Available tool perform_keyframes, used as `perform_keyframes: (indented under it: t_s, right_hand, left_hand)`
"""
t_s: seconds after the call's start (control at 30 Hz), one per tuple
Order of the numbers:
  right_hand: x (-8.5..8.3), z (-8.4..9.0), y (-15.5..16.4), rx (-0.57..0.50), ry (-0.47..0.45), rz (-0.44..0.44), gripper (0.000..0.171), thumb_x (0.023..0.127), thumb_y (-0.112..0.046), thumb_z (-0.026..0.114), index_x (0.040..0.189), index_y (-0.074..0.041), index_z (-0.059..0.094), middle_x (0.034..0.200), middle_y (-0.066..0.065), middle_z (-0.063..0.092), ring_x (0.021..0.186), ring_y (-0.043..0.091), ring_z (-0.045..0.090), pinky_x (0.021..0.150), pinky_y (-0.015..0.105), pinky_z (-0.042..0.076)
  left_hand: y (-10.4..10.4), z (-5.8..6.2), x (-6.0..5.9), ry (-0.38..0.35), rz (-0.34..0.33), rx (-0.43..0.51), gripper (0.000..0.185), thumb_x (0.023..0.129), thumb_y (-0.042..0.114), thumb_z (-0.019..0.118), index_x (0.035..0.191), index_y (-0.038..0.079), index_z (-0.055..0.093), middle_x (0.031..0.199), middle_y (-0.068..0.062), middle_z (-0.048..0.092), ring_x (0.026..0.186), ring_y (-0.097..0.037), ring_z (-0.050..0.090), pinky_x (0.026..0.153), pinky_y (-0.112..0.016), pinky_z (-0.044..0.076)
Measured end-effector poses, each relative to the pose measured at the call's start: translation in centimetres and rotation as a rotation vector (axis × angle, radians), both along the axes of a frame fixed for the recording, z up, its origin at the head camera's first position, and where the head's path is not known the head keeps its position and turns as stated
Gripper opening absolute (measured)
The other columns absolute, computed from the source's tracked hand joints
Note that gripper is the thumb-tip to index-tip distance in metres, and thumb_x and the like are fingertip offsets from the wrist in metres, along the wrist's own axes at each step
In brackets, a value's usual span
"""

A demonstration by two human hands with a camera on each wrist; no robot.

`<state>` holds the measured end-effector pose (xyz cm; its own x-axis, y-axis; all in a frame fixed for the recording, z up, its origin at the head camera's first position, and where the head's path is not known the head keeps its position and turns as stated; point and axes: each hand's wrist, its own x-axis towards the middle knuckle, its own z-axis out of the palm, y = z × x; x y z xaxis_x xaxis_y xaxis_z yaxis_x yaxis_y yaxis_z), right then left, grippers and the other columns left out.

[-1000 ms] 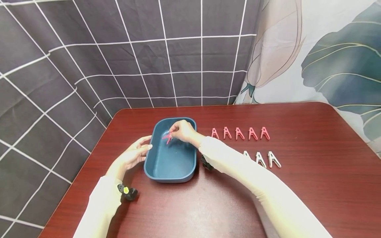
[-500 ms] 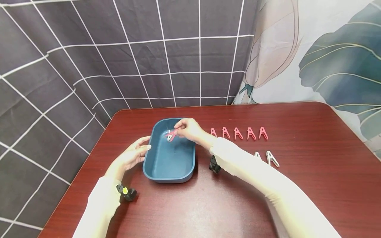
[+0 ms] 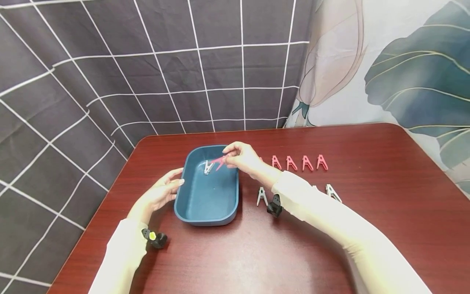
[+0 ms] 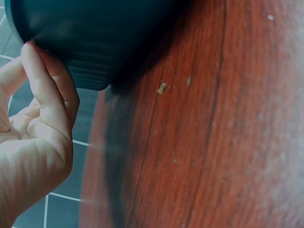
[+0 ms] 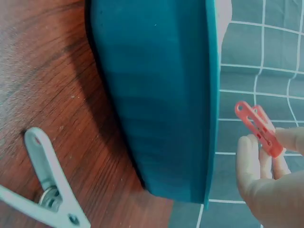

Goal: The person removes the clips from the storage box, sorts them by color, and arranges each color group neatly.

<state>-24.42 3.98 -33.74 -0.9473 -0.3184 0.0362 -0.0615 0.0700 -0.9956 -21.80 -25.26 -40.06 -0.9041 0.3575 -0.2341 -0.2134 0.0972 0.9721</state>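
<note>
A blue tray (image 3: 183,204) sits on the dark red table. My right hand (image 3: 240,157) hovers over the tray's far right corner and pinches a pink clip (image 3: 220,160) between thumb and fingers. A white clip (image 3: 208,166) lies inside the tray, just left of the pink one. My left hand (image 3: 163,192) rests with straight fingers against the tray's left wall. In the left wrist view the left hand's fingertips (image 4: 35,61) touch the tray's outer wall (image 4: 95,38). The right wrist view shows the pink clip (image 5: 259,128) held beyond the tray's rim (image 5: 211,95).
Several pink clips (image 3: 299,163) stand in a row right of the tray. White clips lie nearer on the table, one (image 3: 261,196) by my right wrist and one (image 3: 332,192) past the sleeve. A checked curtain hangs behind the table.
My right hand has drawn back to the right and a little up with the pink clip. The white clip in the tray now shows. My left hand has stayed at the tray.
</note>
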Motion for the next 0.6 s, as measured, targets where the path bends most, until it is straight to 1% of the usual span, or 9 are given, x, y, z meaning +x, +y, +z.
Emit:
perform_keyframes:
  t_s: [0.13, 0.17, 0.3, 0.37, 0.4, 0.5, 0.6]
  right_hand:
    - [0.2, 0.1, 1.3, -0.025, 0.006, -0.031, 0.032, 0.083, 0.006, 0.056, 0.114, 0.014, 0.052, 0.078, 0.003, 0.057, 0.067, 0.005, 0.059, 0.077, 0.034, 0.056]
    - [0.2, 0.2, 1.6, -0.031, 0.009, -0.041, 0.031, 0.083, 0.007, 0.056, 0.113, 0.014, 0.052, 0.078, 0.002, 0.057, 0.067, 0.005, 0.059, 0.076, 0.031, 0.057]
    - [0.5, 0.5, 3.0, -0.081, -0.015, -0.063, 0.027, 0.084, 0.008, 0.055, 0.111, 0.013, 0.051, 0.08, 0.002, 0.058, 0.069, 0.004, 0.061, 0.08, 0.036, 0.055]
    - [0.8, 0.6, 3.7, -0.1, -0.022, -0.065, 0.025, 0.085, 0.009, 0.054, 0.11, 0.012, 0.05, 0.081, 0.002, 0.059, 0.07, 0.005, 0.062, 0.08, 0.036, 0.055]
    - [0.8, 0.6, 4.1, -0.111, -0.028, -0.063, 0.025, 0.086, 0.009, 0.053, 0.111, 0.012, 0.049, 0.083, 0.003, 0.059, 0.071, 0.005, 0.064, 0.08, 0.038, 0.055]
    - [1.0, 0.5, 5.4, -0.13, -0.02, -0.062, 0.025, 0.087, 0.009, 0.05, 0.111, 0.011, 0.048, 0.084, 0.002, 0.06, 0.073, 0.006, 0.065, 0.074, 0.031, 0.057]
    - [1.2, 0.4, 6.6, -0.157, -0.027, -0.066, 0.024, 0.087, 0.009, 0.048, 0.111, 0.011, 0.046, 0.082, 0.0, 0.059, 0.072, 0.005, 0.065, 0.067, 0.024, 0.056]
  left_hand:
    - [0.0, 0.1, 0.0, 0.004, 0.002, 0.003, 0.053, 0.1, 0.01, 0.045, 0.148, 0.009, 0.021, 0.109, 0.002, 0.061, 0.092, -0.009, 0.066, 0.077, -0.03, 0.054]
    - [0.0, 0.1, 0.0, 0.006, 0.001, 0.005, 0.053, 0.1, 0.01, 0.045, 0.148, 0.009, 0.021, 0.109, 0.002, 0.061, 0.092, -0.009, 0.066, 0.076, -0.029, 0.054]
    - [0.0, 0.3, 0.0, 0.001, 0.0, 0.02, 0.052, 0.1, 0.009, 0.044, 0.147, 0.009, 0.022, 0.108, 0.002, 0.062, 0.092, -0.01, 0.066, 0.076, -0.028, 0.054]
    - [0.0, 0.3, 0.1, -0.003, 0.002, 0.029, 0.05, 0.1, 0.009, 0.044, 0.146, 0.01, 0.024, 0.108, 0.002, 0.062, 0.092, -0.01, 0.066, 0.076, -0.028, 0.054]
    - [0.0, 0.3, 0.1, -0.005, 0.003, 0.03, 0.05, 0.1, 0.009, 0.044, 0.146, 0.01, 0.025, 0.108, 0.002, 0.062, 0.092, -0.01, 0.066, 0.076, -0.028, 0.054]
    - [0.0, 0.3, 0.2, -0.005, 0.004, 0.029, 0.049, 0.1, 0.009, 0.045, 0.145, 0.011, 0.026, 0.108, 0.002, 0.062, 0.092, -0.01, 0.066, 0.076, -0.028, 0.055]
    - [0.0, 0.3, 0.2, -0.003, 0.004, 0.024, 0.05, 0.1, 0.01, 0.045, 0.146, 0.011, 0.025, 0.109, 0.002, 0.062, 0.092, -0.01, 0.067, 0.076, -0.028, 0.055]
